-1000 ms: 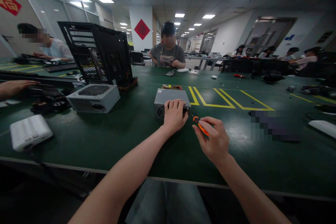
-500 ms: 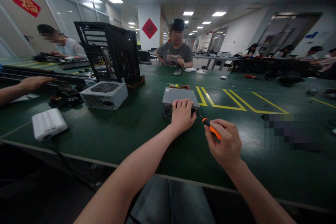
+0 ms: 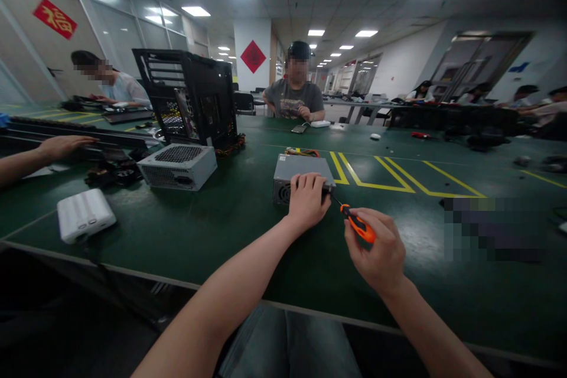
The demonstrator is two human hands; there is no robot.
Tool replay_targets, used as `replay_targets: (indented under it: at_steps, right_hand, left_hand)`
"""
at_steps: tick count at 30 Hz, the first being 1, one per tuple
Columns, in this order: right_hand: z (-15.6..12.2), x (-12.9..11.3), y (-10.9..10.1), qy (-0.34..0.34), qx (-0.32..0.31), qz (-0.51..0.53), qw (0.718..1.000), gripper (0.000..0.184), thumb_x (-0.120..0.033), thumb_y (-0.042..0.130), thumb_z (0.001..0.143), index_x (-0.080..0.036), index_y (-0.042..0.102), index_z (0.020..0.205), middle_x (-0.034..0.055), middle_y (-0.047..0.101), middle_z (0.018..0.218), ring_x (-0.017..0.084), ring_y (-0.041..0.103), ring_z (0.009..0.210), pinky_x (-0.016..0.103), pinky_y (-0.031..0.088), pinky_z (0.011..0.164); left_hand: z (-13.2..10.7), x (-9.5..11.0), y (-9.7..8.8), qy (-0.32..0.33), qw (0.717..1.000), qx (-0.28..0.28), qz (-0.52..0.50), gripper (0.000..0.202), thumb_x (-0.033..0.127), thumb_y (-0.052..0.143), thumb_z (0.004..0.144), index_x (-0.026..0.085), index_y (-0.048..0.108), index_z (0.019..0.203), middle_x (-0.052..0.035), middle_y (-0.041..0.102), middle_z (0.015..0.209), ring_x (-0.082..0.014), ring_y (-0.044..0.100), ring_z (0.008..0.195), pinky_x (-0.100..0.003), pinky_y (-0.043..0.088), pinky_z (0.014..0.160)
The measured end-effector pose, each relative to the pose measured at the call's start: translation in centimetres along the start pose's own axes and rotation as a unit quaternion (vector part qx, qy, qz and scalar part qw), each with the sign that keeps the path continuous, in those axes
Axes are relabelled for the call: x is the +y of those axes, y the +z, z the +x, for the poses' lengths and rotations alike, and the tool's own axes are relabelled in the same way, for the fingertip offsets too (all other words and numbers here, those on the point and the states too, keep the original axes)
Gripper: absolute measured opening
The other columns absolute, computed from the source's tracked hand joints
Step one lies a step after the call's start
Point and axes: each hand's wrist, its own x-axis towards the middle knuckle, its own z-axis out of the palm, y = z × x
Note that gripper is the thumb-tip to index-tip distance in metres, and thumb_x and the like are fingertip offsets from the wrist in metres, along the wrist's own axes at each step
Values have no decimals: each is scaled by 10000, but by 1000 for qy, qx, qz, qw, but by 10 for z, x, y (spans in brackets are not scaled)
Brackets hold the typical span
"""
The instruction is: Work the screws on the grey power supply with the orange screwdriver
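Observation:
A grey computer power supply (image 3: 301, 166) lies on the green table, its fan grille facing me and coloured cables behind it. Over its front right edge my left hand (image 3: 308, 201) is wrapped, fingers on the top and thumb at the front. My right hand (image 3: 378, 248) grips the orange and black handle of a screwdriver (image 3: 362, 229). The thin shaft points up and left to the front right corner of the power supply, close to my left thumb. Whether the tip sits in a screw is too small to tell.
Left of centre stand a second power supply (image 3: 179, 165) and an open black computer case (image 3: 186, 97). A white power bank (image 3: 86, 215) lies near the front edge. Another person's hand (image 3: 66, 146) reaches in from the left. A person (image 3: 295, 94) sits opposite.
The view has tilted slightly up, so everything sits a little lower. The screwdriver handle has turned slightly in my right hand. My left hand keeps its hold on the power supply.

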Motion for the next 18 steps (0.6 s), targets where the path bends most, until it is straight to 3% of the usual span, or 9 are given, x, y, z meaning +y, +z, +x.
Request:
replay_targets:
  at_steps: [5,10,18]
  right_hand:
    - [1,0,0,-10,7,11,1000,430,-130,607,739,-204,423,1120,96,580,1022,212,579,923,369,516,741]
    - [0,2,-2,-6,3,-8,1000,342,-167,601,762,-225,458,1068,69,582,951,195,581,863,341,516,703]
    - [-1,2,-3,-8,16,9,1000,470,-189,636,727,-191,395,1131,98,556,988,215,565,903,363,522,719]
  left_hand:
    - [0,0,-1,3,1000,5,-2,288,292,514,816,214,478,1092,-52,530,1175,-204,433,1114,-400,229,1031]
    - [0,1,-1,2,1000,0,3,280,287,506,819,220,476,1089,-53,527,1183,-205,434,1118,-406,227,1032]
    - [0,1,2,2,1000,10,-4,278,273,518,805,219,485,1076,-53,537,1165,-210,438,1113,-409,212,1037]
